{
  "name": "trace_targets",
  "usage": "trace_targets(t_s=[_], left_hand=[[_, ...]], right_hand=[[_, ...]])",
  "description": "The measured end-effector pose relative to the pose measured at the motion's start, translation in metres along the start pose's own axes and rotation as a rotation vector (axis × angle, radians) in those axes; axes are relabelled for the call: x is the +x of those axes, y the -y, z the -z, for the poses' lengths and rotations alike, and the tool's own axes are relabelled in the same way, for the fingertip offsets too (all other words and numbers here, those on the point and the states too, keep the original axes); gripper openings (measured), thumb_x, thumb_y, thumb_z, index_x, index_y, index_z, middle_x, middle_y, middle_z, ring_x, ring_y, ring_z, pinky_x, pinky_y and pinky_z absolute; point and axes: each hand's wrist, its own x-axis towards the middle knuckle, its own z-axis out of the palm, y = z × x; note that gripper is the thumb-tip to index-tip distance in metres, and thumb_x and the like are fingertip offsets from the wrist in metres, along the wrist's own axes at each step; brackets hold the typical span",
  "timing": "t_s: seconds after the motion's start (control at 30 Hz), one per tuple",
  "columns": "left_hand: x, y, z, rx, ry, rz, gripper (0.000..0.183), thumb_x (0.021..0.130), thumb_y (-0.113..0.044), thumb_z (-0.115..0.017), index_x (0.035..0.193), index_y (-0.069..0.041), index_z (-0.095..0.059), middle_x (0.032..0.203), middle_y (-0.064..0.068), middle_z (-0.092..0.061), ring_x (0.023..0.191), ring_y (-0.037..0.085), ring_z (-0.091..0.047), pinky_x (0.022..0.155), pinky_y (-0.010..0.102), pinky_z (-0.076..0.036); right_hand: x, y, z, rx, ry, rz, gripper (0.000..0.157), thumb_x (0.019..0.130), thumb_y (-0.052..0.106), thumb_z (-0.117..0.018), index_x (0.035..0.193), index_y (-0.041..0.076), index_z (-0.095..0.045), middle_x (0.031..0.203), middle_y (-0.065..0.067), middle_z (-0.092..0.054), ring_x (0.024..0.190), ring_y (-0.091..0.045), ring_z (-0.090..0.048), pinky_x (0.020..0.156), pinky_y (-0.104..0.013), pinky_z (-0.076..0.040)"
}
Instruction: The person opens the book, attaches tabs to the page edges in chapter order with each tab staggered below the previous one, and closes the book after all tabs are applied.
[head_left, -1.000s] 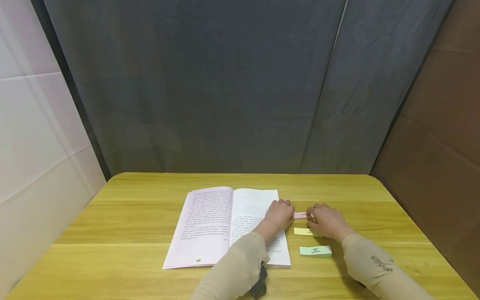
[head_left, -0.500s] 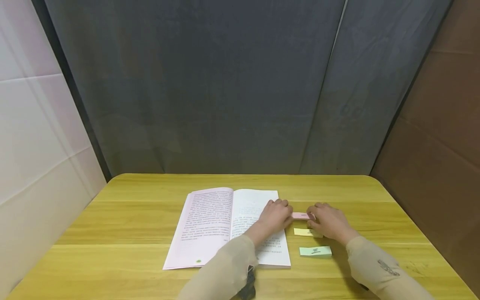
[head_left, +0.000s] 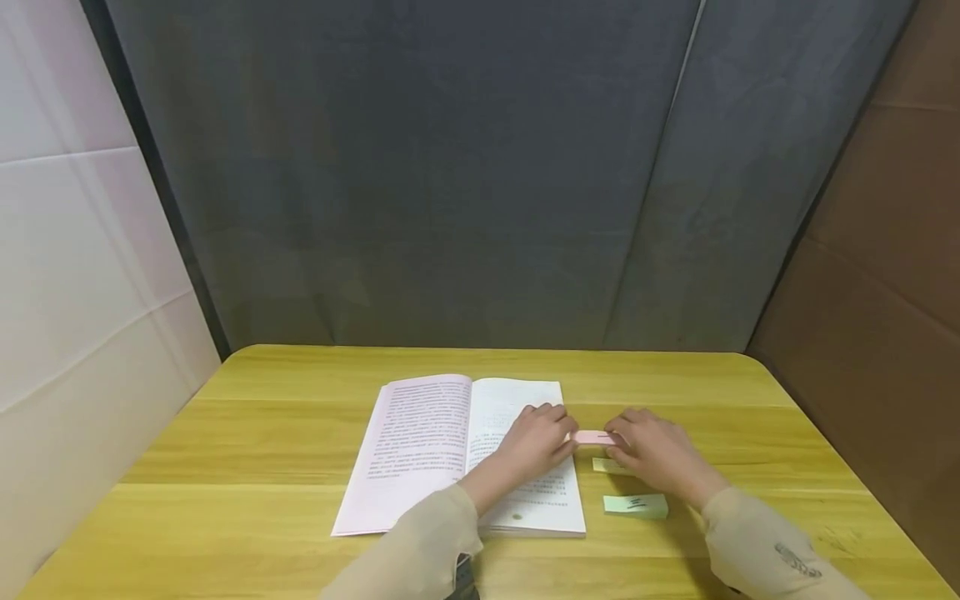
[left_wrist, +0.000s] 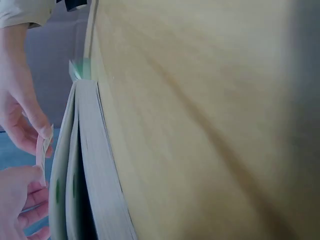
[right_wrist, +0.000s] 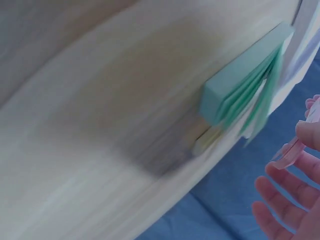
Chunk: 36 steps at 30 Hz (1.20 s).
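A pink sticky-note strip (head_left: pixel 594 437) with a dark mark is stretched between my two hands, lifted off the table. My left hand (head_left: pixel 534 437), over the right page of the open book (head_left: pixel 420 450), pinches its left end. The right end sits between the thumb and fingers of my right hand (head_left: pixel 651 446). In the right wrist view the pink strip (right_wrist: pixel 290 152) shows thumb-side, other fingers spread. Below my right hand lies a yellow sticky-note pad (head_left: pixel 609 466), partly covered by it. A green sticky-note pad (head_left: pixel 635 506) with strokes lies nearer; its loose leaves fan out in the right wrist view.
Both pads lie to the right of the book on the wooden table (head_left: pixel 247 458). A grey curtain (head_left: pixel 420 183) hangs behind the table, with a white panel (head_left: pixel 90 250) at left and a brown one (head_left: pixel 877 250) at right.
Both hands have moved slightly left, carrying the pink strip toward the book's right edge. The strip has risen from the table. The book and the green pad stay in place.
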Motion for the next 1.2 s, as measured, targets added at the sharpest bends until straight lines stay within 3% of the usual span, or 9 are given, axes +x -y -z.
trace_targets(t_s=[0.33, 0.7, 1.2], left_hand=[[-0.024, 0.008, 0.020, -0.031, -0.041, 0.003, 0.018, 0.084, -0.031, -0.057, 0.092, -0.017, -0.065, 0.083, -0.007, -0.054, 0.073, 0.008, -0.048, 0.068, 0.024, -0.038], [-0.053, 0.013, 0.039, -0.073, -0.075, -0.007, 0.019, 0.083, -0.031, -0.058, 0.092, -0.016, -0.065, 0.085, -0.007, -0.055, 0.076, 0.008, -0.049, 0.071, 0.026, -0.039], [-0.086, 0.015, 0.059, -0.100, -0.135, -0.015, 0.016, 0.080, -0.030, -0.061, 0.087, -0.017, -0.065, 0.082, -0.009, -0.055, 0.075, 0.008, -0.050, 0.071, 0.028, -0.039]], right_hand=[[0.004, 0.019, 0.002, -0.015, -0.106, 0.118, 0.020, 0.073, 0.024, -0.069, 0.090, 0.013, -0.064, 0.088, 0.002, -0.059, 0.076, -0.013, -0.053, 0.052, -0.027, -0.044], [0.005, 0.043, 0.008, 0.023, -0.173, 0.226, 0.021, 0.071, 0.023, -0.070, 0.090, 0.014, -0.063, 0.088, 0.006, -0.058, 0.075, -0.009, -0.053, 0.052, -0.025, -0.045], [0.002, 0.067, 0.012, 0.086, -0.196, 0.267, 0.020, 0.074, 0.027, -0.068, 0.089, 0.016, -0.063, 0.092, 0.006, -0.059, 0.079, -0.010, -0.054, 0.057, -0.026, -0.046]])
